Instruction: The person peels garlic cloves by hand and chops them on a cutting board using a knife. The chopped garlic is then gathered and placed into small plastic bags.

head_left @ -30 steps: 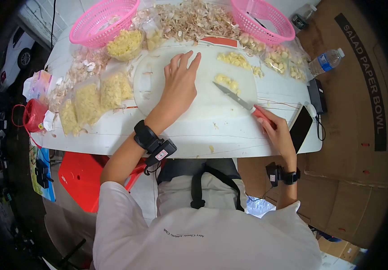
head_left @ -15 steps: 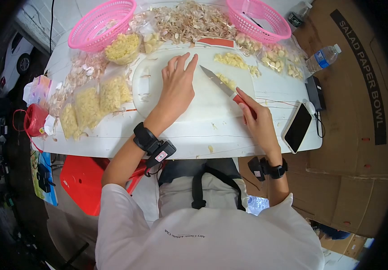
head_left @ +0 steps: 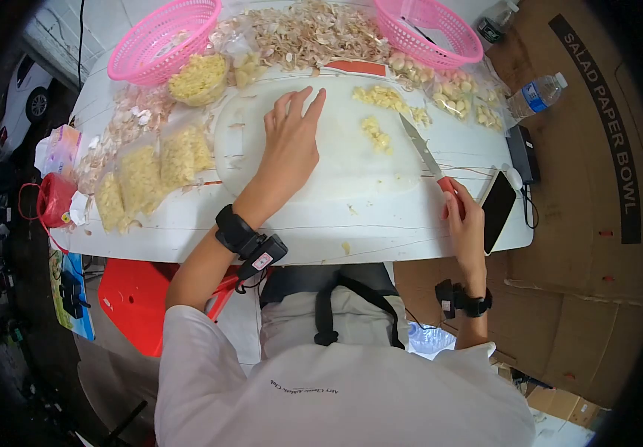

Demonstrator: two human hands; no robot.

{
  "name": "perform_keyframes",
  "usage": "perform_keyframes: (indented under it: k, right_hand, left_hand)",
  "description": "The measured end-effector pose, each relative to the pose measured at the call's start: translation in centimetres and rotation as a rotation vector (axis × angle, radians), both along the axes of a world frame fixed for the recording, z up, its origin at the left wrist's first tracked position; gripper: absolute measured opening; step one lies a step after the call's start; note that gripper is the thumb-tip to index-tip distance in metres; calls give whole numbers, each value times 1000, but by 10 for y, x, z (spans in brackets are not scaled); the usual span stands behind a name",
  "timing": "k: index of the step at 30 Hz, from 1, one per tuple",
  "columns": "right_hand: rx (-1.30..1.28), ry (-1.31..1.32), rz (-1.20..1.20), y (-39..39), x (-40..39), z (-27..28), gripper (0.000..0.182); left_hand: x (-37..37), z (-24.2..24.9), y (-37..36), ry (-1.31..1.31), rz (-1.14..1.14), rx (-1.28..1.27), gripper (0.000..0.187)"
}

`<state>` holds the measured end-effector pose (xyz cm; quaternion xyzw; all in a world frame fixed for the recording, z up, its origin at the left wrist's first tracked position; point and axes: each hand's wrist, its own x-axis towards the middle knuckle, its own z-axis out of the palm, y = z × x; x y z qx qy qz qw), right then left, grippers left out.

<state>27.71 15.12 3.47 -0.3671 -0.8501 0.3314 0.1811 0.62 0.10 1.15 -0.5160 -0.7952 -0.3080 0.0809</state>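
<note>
My right hand (head_left: 461, 216) grips the red handle of a knife (head_left: 422, 147), with its blade pointing up and left across the right edge of the white cutting board (head_left: 321, 175). On the board, my left hand (head_left: 291, 138) rests with fingers stretched out and apart, holding nothing. A small heap of chopped garlic (head_left: 376, 135) lies between the left hand and the blade. More cut garlic (head_left: 385, 97) is spread near the board's upper right edge, close to the knife tip.
Bags of chopped garlic (head_left: 142, 175) and a filled bowl (head_left: 200, 78) stand left. Garlic skins (head_left: 314, 33) are heaped between two pink baskets (head_left: 161, 45). Bagged cloves (head_left: 452, 97), a water bottle (head_left: 537, 95) and a phone (head_left: 496, 208) are at right. A cardboard box (head_left: 582, 164) borders the table.
My right hand has moved right and toward me with the knife, taking the blade away from the small garlic heap. The left hand has stayed nearly in place.
</note>
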Motion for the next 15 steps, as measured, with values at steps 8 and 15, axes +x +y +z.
perform_keyframes:
  k: [8,15]
  right_hand:
    - [52,91,-4,-47,-24,-5,31]
    - [-149,93,-7,-4,9,-3,35]
  left_hand:
    - [-1,-1,0,-3,-9,3,73]
    - [0,0,-1,-20,-10,6,73]
